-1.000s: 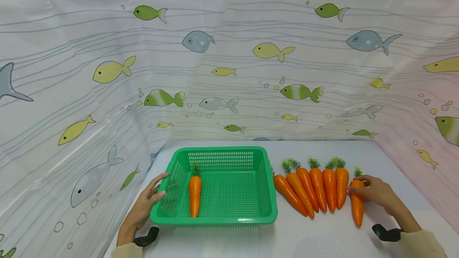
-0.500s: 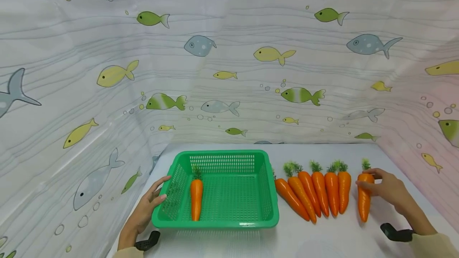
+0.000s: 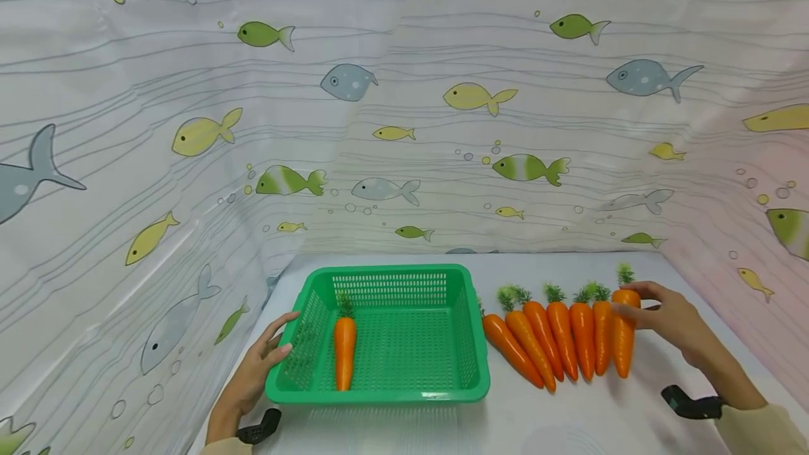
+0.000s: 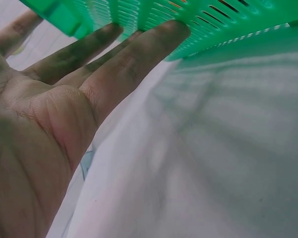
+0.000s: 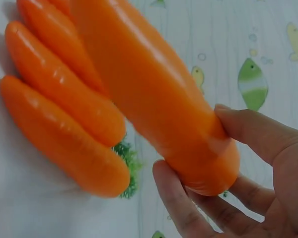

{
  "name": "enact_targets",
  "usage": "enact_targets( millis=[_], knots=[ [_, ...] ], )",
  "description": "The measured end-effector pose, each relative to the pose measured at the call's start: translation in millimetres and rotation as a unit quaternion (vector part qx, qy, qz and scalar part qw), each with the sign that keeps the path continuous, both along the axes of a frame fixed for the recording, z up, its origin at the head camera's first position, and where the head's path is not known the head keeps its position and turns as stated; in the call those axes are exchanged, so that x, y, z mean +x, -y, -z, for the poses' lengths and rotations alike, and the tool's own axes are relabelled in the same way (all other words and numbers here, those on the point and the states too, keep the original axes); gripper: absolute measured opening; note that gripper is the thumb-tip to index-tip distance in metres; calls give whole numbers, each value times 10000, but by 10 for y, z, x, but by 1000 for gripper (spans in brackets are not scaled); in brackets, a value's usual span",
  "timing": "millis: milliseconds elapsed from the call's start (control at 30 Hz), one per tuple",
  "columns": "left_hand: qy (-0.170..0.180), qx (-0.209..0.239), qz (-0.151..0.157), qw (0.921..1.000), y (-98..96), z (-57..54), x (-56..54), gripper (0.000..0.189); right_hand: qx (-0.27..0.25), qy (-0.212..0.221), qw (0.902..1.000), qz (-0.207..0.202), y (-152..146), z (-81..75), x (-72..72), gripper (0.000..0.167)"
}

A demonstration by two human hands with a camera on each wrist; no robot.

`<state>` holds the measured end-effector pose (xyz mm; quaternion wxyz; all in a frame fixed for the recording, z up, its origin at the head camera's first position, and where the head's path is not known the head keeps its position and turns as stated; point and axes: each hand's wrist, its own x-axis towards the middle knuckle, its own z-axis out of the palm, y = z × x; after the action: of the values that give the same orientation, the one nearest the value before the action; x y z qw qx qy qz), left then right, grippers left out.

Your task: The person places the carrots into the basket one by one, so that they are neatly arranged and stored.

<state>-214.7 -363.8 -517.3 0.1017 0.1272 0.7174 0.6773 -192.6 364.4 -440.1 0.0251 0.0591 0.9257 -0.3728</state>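
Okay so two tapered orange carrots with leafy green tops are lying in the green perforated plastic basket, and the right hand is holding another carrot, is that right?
Not quite: the head view shows only one tapered orange carrot with a leafy green top in the green perforated plastic basket, not two. The rest is right: the right hand is holding another carrot.
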Motion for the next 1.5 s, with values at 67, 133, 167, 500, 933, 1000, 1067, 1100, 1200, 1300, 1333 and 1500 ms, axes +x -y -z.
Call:
enact_targets(
  millis=[67,133,167,500,933,1000,1067,1100,1200,1300,1333,1500],
  knots=[
    [1,-28,-27,10000,-9,-7,-9,57,-45,-45,10000,-19,45,-27,-12,84],
    [17,-91,-77,9999,-22,-17,-14,57,-112,-102,9999,-53,97,-54,-28,83],
    [29,-114,-116,9999,-29,-23,-17,57,-143,-138,9998,-70,128,-69,-39,83],
    [116,-120,-210,9996,-36,-55,10,58,-471,-335,9979,-291,506,-253,-175,74],
    [105,-95,-227,9996,-35,-26,6,58,-794,-376,9944,-588,901,-403,-348,76],
    [93,-95,-224,9997,-32,-23,6,58,-933,-372,9928,-649,951,-412,-371,75],
    [95,-66,-201,9997,-36,-22,12,59,-1038,-379,9912,-726,997,-421,-381,72],
    [105,-50,-194,9997,-38,-21,14,59,-1101,-382,9902,-768,1021,-427,-387,71],
    [108,-36,-181,9998,-35,-19,13,58,-1145,-390,9890,-855,1103,-446,-411,69],
    [102,-55,-200,9997,-34,-18,-1,58,-1184,-369,9879,-935,1193,-470,-446,71],
    [102,-59,-210,9997,-34,-18,-4,58,-1190,-365,9875,-971,1224,-477,-459,71],
    [113,-70,-217,9997,-37,-30,-11,58,-1427,-330,9819,-1200,1380,-493,-518,70]
  ],
)
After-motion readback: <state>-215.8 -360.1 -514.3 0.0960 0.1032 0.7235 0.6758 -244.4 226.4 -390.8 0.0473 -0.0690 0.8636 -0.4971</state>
